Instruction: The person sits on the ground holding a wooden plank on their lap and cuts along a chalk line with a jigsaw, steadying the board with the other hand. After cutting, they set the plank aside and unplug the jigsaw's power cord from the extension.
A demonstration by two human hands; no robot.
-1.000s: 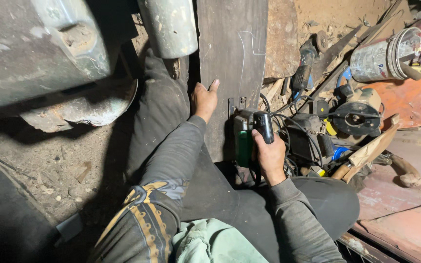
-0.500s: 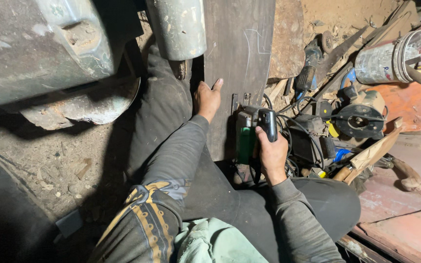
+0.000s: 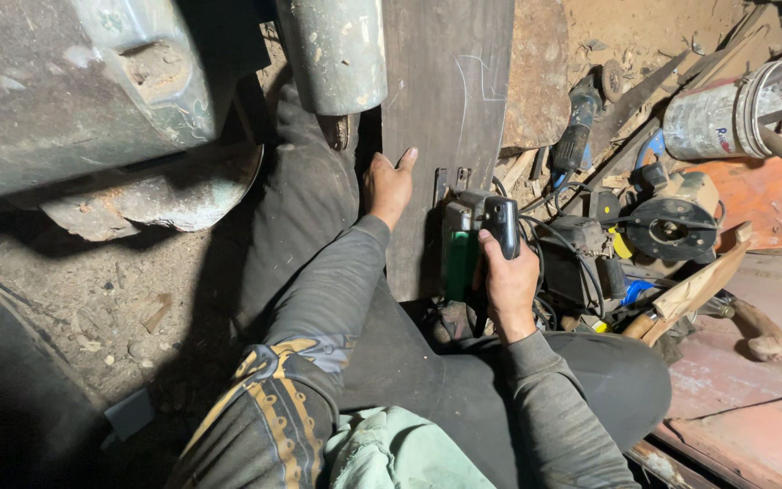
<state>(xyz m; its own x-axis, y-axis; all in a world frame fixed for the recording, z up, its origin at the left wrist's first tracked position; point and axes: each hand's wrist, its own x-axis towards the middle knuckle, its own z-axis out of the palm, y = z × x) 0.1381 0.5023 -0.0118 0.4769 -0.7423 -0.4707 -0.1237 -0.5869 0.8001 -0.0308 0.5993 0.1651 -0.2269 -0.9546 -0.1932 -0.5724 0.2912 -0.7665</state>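
Gripping a saw [image 3: 474, 237] on a dark board [image 3: 445, 118].
Right hand [image 3: 509, 281] clamped around the saw's black handle; left hand [image 3: 389, 186] spread flat, pressing the board beside it. Metal can [image 3: 726, 118] lying tipped among scattered tools, contents hidden.

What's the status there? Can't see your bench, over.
Right hand gripping green jigsaw on dark board. Left hand flat on board, steadying. Tangled cords close beside saw.
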